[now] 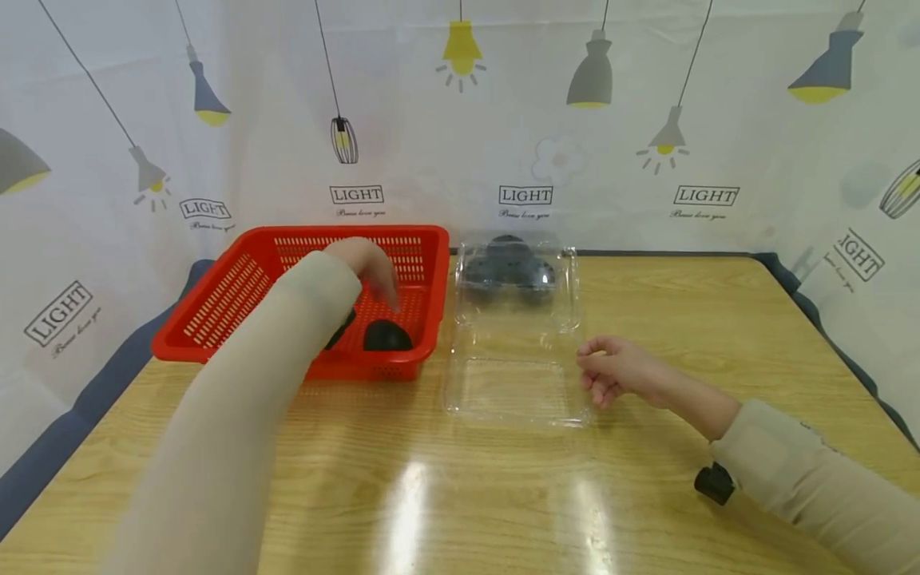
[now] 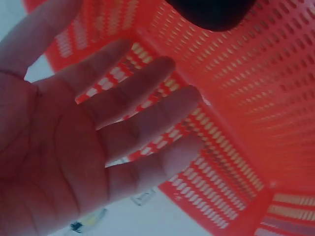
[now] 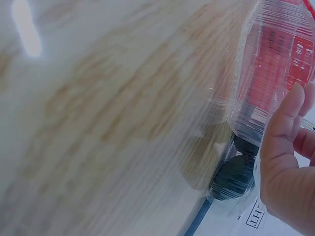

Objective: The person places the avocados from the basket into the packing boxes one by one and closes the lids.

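Over the red plastic basket (image 1: 431,319), my left hand (image 1: 370,267) reaches down with fingers spread and nothing in its palm, as the left wrist view shows. Two dark, rounded fruits like avocados lie in the basket; one fruit (image 1: 386,336) sits near its front right corner, the other (image 1: 341,329) is partly behind my left sleeve. An unfolded clear plastic clamshell box (image 1: 513,391) lies right of the basket. Several similar dark fruits (image 3: 235,177) are in its far half. My right hand (image 1: 621,374) is at the box's near right edge, fingers loosely bent.
The wooden table (image 1: 683,319) bears both containers. A white curtain (image 1: 431,152) printed with lamps stands behind and on both sides. Dark blue fabric (image 1: 101,407) runs along the table's left side. A black device (image 1: 714,484) sits under my right sleeve.
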